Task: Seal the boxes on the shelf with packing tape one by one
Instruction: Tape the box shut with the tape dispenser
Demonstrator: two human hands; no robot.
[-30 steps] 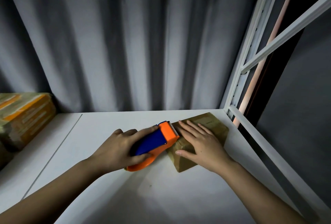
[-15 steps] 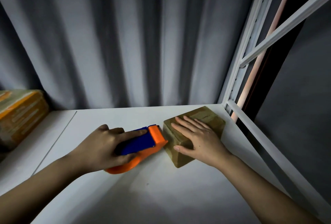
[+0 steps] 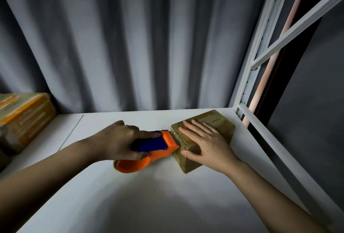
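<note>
White shelf: left hand grips the tape gun, nose touching the box to its right; right hand lies flat on top.

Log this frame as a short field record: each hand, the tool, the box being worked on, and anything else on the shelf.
left hand: grips tape dispenser
right hand: flat on small cardboard box, fingers straight
dispenser: orange and blue, head against the box's left side
box: on white shelf, near right rear corner
other: taped parcels at far left
backdrop: grey curtain
</note>
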